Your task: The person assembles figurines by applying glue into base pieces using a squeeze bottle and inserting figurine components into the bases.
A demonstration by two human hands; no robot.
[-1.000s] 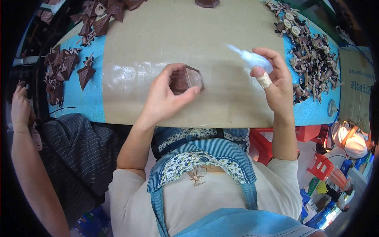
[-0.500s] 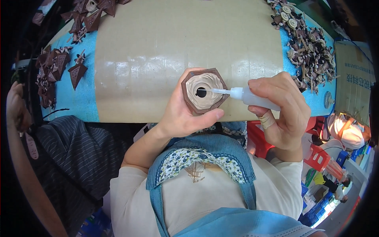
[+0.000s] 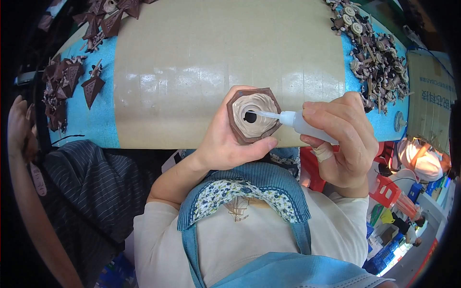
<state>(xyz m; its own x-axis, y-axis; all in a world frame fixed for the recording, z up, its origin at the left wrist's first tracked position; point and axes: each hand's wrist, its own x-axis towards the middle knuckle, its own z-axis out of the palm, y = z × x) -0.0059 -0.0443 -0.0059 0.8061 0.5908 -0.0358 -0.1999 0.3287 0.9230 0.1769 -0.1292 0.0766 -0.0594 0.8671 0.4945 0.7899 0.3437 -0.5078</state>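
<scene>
My left hand [image 3: 222, 144] holds a brown hexagonal piece [image 3: 254, 115] with a pale ridged inside and a dark round hole at its middle, tilted up toward me above the table's near edge. My right hand [image 3: 342, 139] grips a small clear squeeze bottle [image 3: 302, 124] with a white nozzle. The nozzle tip points left and sits at the dark hole of the hexagonal piece.
A tan cardboard sheet [image 3: 201, 62] covers the blue table [image 3: 86, 127]. Dark brown star-shaped pieces [image 3: 72, 79] lie at the left and far left. A heap of small brown and pale parts [image 3: 374, 53] lies at the right. Another person's arm [image 3: 24, 158] is at the left edge.
My left hand lifted the hexagonal piece off the cardboard and turned its hollow side up. My right hand brought the bottle down and left until its nozzle reached the hole.
</scene>
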